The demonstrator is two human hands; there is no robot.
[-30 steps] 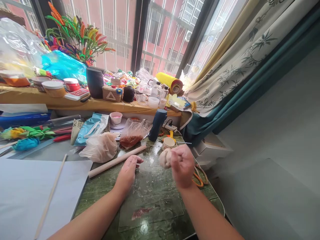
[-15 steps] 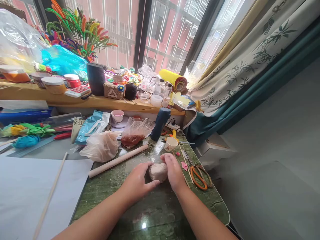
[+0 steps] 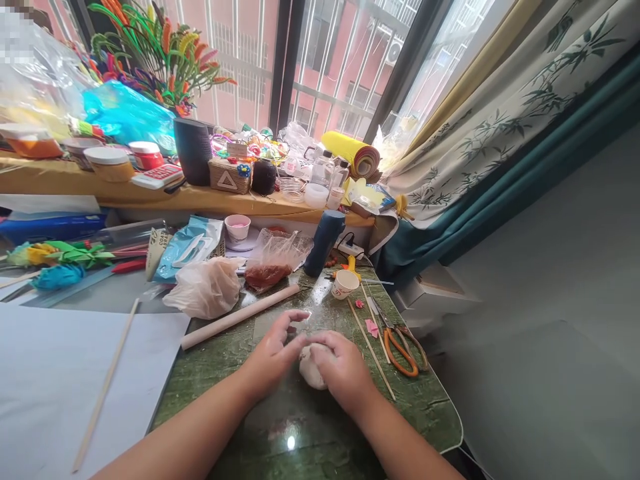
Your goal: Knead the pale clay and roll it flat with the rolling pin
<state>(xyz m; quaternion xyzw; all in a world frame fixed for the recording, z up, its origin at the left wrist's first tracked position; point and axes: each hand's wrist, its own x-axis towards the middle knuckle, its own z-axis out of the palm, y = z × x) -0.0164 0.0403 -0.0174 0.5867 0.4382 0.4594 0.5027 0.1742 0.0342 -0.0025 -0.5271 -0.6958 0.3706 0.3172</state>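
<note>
A rounded lump of pale grey clay (image 3: 311,372) sits low over the green marbled table, partly covered by my right hand (image 3: 345,370). The right fingers and thumb wrap over its top and right side. My left hand (image 3: 277,347) is just left of the lump, fingers apart and stretched forward, its thumb close to the right fingertips. Nothing shows in the left palm. Beyond the hands lies a pale rolling pin (image 3: 240,316), slanting across the table. To the right of the right hand are thin wooden sticks (image 3: 371,348) and orange-handled scissors (image 3: 401,353).
A paper cup (image 3: 345,285) and a dark blue cylinder (image 3: 324,243) stand farther back. Bags of reddish-brown material (image 3: 267,275) and whitish plastic (image 3: 205,290) lie behind the rolling pin. White paper (image 3: 125,380) covers the left side. The table's edge curves at right.
My left hand has come away from the clay and its fingers have opened. My right hand has moved over the top of the lump, which sits slightly lower in view.
</note>
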